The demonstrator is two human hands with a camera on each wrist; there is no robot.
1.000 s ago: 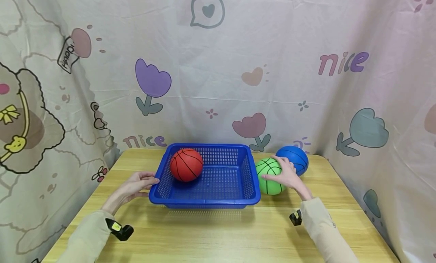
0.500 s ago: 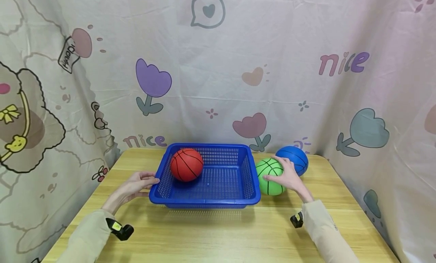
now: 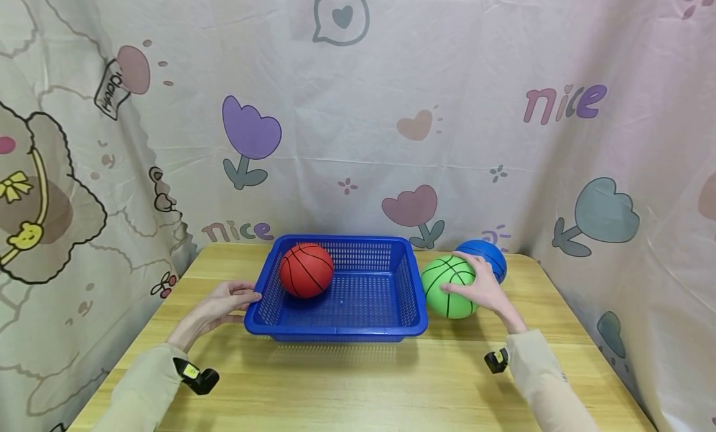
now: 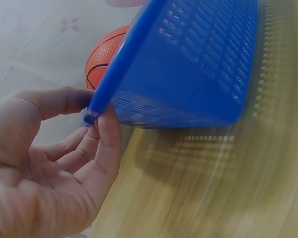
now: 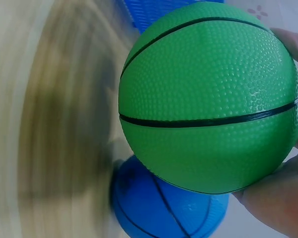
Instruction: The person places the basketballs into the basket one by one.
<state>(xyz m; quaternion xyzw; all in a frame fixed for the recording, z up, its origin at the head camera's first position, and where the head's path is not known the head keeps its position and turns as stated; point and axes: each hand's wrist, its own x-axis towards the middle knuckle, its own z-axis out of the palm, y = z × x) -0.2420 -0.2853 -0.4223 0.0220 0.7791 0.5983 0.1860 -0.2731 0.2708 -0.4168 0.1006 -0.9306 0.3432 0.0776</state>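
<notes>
My left hand point(image 3: 220, 304) pinches the left rim of the blue plastic basket point(image 3: 335, 331); the left wrist view shows the thumb on one side of the rim point(image 4: 107, 89) and fingertips on the other. Inside the basket, toward its left, lies a red basketball point(image 3: 306, 271). Just right of the basket, my right hand point(image 3: 485, 288) grips a small green basketball point(image 3: 444, 292), its thumb and fingers spread around the ball's upper right side. Seen from the right wrist, the green ball fills the middle, and part of the hand is cut off at the edge.
A blue basketball point(image 3: 485, 248) sits behind the right hand, partly covered by it. The wooden table point(image 3: 347, 388) reaches back to a printed curtain point(image 3: 335, 140), which also hangs at both sides.
My right hand has moved slightly up and to the right with the green basketball, which now overlaps more of the blue ball. The left hand and basket stay put.
</notes>
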